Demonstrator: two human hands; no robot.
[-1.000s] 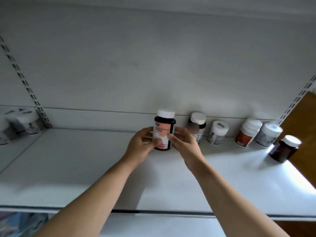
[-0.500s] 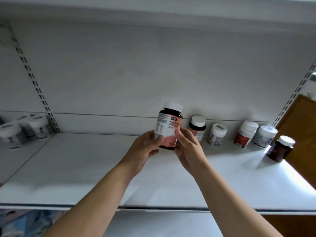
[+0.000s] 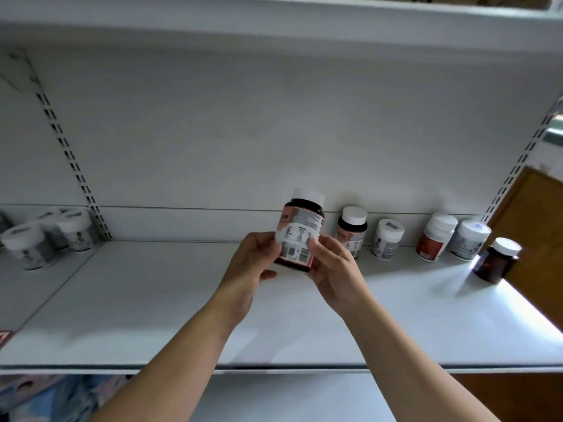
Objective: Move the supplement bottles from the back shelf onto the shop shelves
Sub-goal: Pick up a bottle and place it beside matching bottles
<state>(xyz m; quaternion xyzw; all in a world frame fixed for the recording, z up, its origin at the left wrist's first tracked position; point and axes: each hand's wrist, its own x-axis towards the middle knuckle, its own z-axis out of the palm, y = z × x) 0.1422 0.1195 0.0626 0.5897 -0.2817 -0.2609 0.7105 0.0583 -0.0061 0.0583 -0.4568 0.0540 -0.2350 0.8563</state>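
A dark supplement bottle (image 3: 300, 229) with a white cap and a pink-and-white label is held just above the white shelf (image 3: 152, 300), its printed back panel turned to me. My left hand (image 3: 249, 269) grips its left side and my right hand (image 3: 332, 269) its right side and base. Along the shelf's back wall to the right stand a matching dark bottle (image 3: 352, 231), a small white jar (image 3: 387, 243), a white bottle with a red label (image 3: 434, 239), a wider white jar (image 3: 469, 240) and a brown bottle (image 3: 496, 260).
Several white jars (image 3: 45, 236) stand on the neighbouring shelf section at the left, past a slotted upright (image 3: 73, 166). Another shelf (image 3: 274, 22) runs overhead. A brown wooden panel (image 3: 536, 226) borders the right end.
The bottle has been lifted off the shelf and turned in both hands, so its printed back panel now faces me instead of the pink front. The view has tilted upward.
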